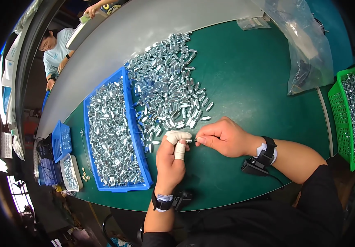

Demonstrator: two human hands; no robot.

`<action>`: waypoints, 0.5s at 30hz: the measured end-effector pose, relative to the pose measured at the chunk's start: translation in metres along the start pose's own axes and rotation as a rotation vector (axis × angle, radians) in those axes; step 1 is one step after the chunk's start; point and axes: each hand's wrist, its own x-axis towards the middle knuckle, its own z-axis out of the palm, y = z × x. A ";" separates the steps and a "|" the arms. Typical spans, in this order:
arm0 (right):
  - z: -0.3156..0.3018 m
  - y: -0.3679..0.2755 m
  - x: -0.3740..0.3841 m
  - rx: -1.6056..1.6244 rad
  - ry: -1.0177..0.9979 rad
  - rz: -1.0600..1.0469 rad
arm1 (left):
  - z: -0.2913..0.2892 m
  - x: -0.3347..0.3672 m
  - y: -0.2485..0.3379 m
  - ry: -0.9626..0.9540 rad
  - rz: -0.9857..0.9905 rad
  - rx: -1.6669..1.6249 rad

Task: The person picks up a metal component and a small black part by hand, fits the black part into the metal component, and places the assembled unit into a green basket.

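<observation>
My left hand [170,164], with white tape or covers on its thumb and index finger, pinches a small shiny metal sleeve [189,140]. My right hand [226,139] comes in from the right, thumb and index finger pressed together close to the sleeve's end. What those right fingertips hold is too small to make out. Both hands are above the green table, just in front of a loose heap of similar silvery metal sleeves [169,88]. Left of the heap stands a long blue basket [139,142] filled with more such parts.
A green basket [335,109] of small metal parts stands at the far right. Clear plastic bags [309,53] lie at the back right. A smaller blue basket [62,142] and a white tray [78,181] sit at the left. Two people are across the table's far side.
</observation>
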 end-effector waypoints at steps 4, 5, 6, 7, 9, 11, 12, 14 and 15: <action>0.000 0.000 0.000 -0.004 0.002 -0.005 | 0.004 -0.001 0.010 -0.037 -0.093 -0.087; 0.000 0.000 0.000 -0.008 -0.002 -0.004 | 0.005 -0.002 0.012 -0.044 -0.130 -0.121; -0.001 0.000 0.000 -0.008 -0.001 -0.002 | 0.007 -0.002 0.012 -0.045 -0.131 -0.122; -0.001 -0.001 0.000 -0.029 -0.004 -0.005 | 0.008 -0.003 0.012 -0.026 -0.139 -0.153; 0.001 -0.002 0.000 -0.071 -0.013 -0.014 | 0.009 -0.005 0.013 0.018 -0.153 -0.213; 0.002 0.000 0.000 -0.071 -0.007 -0.025 | 0.010 -0.005 0.010 0.007 -0.141 -0.210; 0.003 0.002 0.000 -0.072 0.001 -0.034 | 0.010 -0.004 0.008 -0.005 -0.127 -0.208; 0.002 0.003 0.000 -0.077 0.011 -0.047 | 0.009 -0.003 0.007 -0.018 -0.109 -0.207; 0.002 0.002 0.000 -0.069 0.005 -0.036 | 0.007 -0.003 0.008 0.030 -0.070 -0.192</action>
